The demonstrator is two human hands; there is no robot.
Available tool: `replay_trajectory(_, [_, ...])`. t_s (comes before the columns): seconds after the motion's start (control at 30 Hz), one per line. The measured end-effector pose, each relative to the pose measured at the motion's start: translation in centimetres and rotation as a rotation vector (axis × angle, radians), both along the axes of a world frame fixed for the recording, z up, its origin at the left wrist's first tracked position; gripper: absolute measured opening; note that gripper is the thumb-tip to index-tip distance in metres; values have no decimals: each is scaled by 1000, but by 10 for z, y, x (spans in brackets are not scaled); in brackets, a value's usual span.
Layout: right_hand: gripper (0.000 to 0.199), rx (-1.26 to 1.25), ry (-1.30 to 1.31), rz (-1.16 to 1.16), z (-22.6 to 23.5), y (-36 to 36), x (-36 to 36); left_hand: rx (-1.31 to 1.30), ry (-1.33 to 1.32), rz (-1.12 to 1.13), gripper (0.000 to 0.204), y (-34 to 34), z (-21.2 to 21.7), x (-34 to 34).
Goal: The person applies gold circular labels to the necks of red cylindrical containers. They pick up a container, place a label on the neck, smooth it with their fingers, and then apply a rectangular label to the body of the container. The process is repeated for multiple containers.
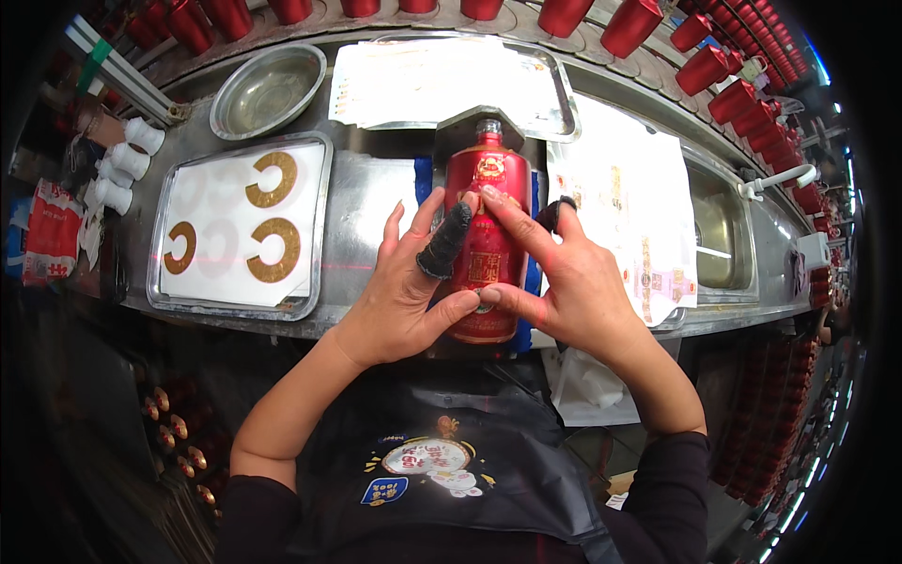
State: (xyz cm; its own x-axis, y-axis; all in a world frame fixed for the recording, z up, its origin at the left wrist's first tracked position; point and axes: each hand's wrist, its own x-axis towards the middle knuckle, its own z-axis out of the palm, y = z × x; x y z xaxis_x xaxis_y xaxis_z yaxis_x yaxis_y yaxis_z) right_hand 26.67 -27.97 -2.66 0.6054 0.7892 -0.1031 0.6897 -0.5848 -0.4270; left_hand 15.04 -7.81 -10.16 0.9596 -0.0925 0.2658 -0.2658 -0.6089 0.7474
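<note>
A red glass bottle (pixel 484 240) with gold decoration lies on its back in a holder with blue padded sides, its clear neck pointing away from me. My left hand (pixel 402 282) rests along the bottle's left side with fingers spread, a black cover on one finger. That covered finger and the thumb touch the bottle's face. From the right, my right hand (pixel 573 277) reaches over it, open, with the index fingertip on the upper face and the thumb lower down near my left thumb. Another right finger also wears a black cover. Both hands partly hide the bottle's printed front.
At left, a metal tray (pixel 324 226) holds a white sheet with gold C-shaped stickers. A steel bowl (pixel 268 91) stands behind it. Paper sheets (pixel 413 80) lie on a far tray, more sheets (pixel 620 188) at right beside a sink (pixel 723 221). Red bottles (pixel 631 26) line a conveyor behind.
</note>
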Motion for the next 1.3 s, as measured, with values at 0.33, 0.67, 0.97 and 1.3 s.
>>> replay_trajectory(0.33, [93,165,270,-26,-14,-22,4,-70,79,-24,133,1,-4,-23])
replay_trajectory(0.67, [91,279,349,-11,-37,-29,8,-93,78,62,123,-4,-6,-24])
replay_trajectory(0.97, [93,80,164,15,-20,-8,6,-302,194,52,89,-7,-28,-18])
replay_trajectory(1.3, [95,125,178,-20,-13,-6,10,-316,196,47,96,-1,-28,-22])
